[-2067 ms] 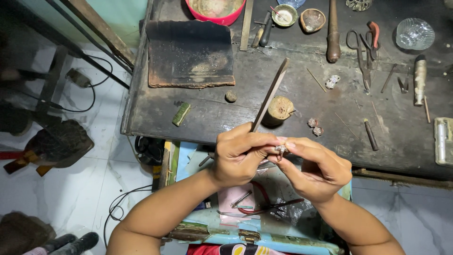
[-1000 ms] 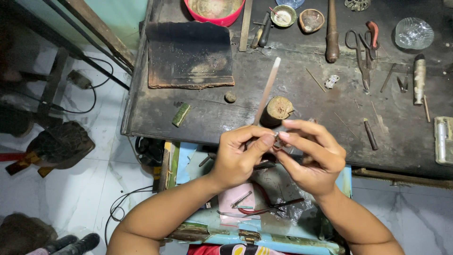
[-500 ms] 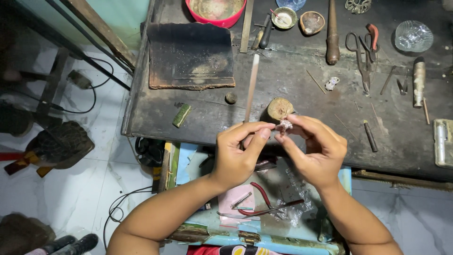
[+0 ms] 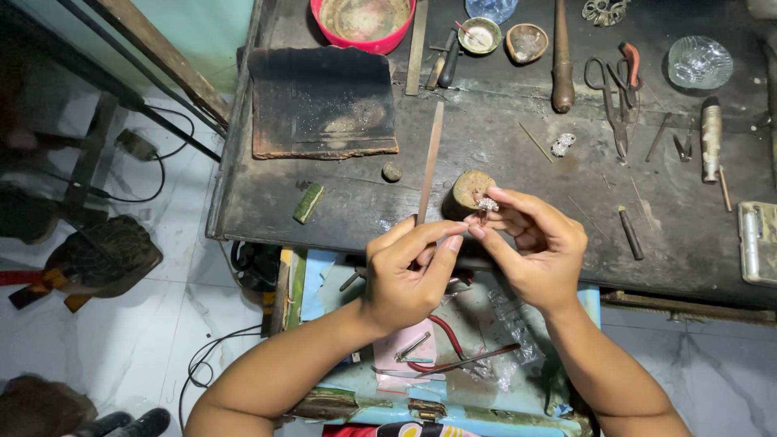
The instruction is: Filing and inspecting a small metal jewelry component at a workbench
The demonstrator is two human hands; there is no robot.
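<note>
File (image 4: 430,162) now swings upright from slant, left hand (image 4: 405,279) fingers pinching it; right hand (image 4: 534,247) fingertips pinch small silver piece (image 4: 487,205), filing paused.

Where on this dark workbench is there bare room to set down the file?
Bare top lies between the green stick and the round pebble, below the charred block. Another patch lies right of the right hand, past the dark punch. The back edge by the shears and bowls is crowded.
</note>
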